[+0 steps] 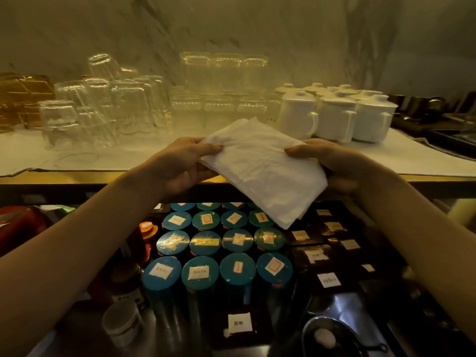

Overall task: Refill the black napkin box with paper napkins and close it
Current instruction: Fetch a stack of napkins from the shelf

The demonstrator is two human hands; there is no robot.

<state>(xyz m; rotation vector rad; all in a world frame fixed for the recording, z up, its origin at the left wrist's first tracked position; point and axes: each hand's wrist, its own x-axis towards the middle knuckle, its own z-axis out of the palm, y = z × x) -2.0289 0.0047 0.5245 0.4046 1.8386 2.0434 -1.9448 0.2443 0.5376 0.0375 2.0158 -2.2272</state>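
A stack of white paper napkins (260, 168) is held up in front of me, tilted down towards its near right corner. My left hand (180, 163) pinches its left edge, thumb on top. At the right edge my right hand (332, 163) grips it the same way, thumb lying across the paper. The stack hangs above the counter's front edge and the tins below. No black napkin box can be made out in view.
On the white-covered counter (412, 161) stand upturned glasses (103, 117) at left and lidded white mugs (334, 114) at right. Below it sit several teal-lidded labelled tins (206, 243), dark labelled boxes (327, 256) and a small white tub (122, 322).
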